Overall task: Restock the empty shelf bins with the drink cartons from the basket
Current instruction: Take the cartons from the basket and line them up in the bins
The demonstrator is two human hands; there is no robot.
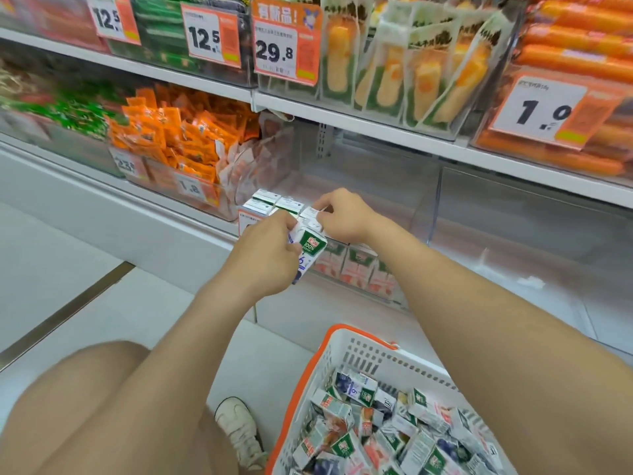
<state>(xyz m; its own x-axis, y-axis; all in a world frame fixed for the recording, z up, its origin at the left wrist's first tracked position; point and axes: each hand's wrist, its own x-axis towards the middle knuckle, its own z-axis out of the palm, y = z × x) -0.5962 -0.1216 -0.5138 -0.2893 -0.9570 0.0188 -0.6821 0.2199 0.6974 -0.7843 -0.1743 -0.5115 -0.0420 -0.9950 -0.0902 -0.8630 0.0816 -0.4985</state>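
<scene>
While left hand (270,257) fingers curl round a carton (311,247) (green-topped), right hand (342,216) fingers pinch a shelved carton (312,212) — its top.

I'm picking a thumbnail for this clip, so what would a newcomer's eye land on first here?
Mid-frame, the left hand grips a green-topped juice carton at the shelf bin, while the right hand pinches at the shelved cartons beside it. Bottom right, a white basket with an orange rim is heaped with loose cartons, and bold orange price tags hang above.
</scene>
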